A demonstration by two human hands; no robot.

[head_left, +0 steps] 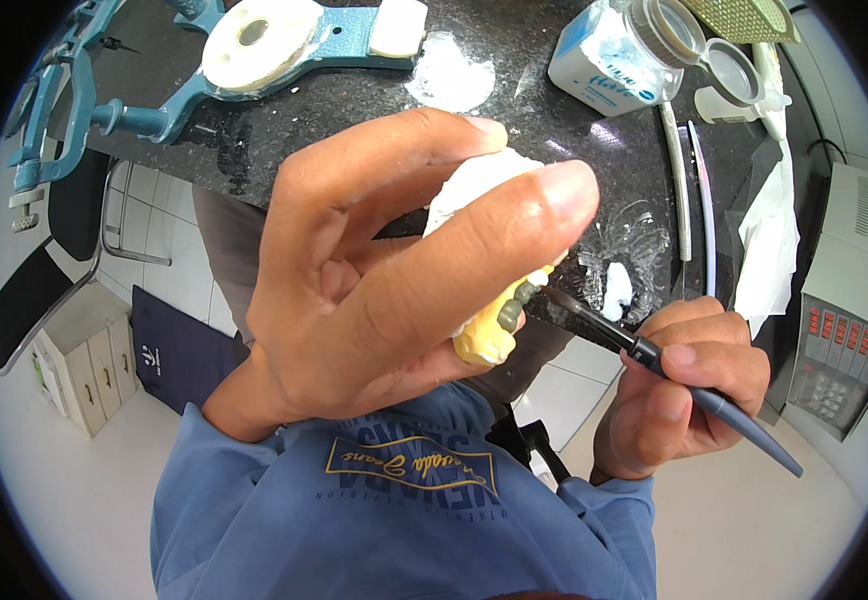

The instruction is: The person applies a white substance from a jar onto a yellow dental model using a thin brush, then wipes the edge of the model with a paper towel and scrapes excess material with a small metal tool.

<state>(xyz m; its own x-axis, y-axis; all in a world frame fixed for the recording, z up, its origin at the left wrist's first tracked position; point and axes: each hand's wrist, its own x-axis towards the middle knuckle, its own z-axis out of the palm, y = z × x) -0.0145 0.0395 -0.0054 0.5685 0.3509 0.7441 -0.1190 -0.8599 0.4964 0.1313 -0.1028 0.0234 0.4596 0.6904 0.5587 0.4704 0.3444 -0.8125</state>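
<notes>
My left hand is wrapped round a dental model just above the front edge of the counter. The model has a white plaster part and a yellow part carrying several grey-green teeth; fingers and thumb cover much of it. From the right, my right hand pinches a slim, dark-handled brush between thumb and fingers. Its narrow tip points left, at the grey-green teeth. I cannot tell whether it touches them.
A blue articulator stands at the back left of the dark counter. White powder lies beside it. At the back right are a white jar, two long thin tools and tissue. A control unit stands far right.
</notes>
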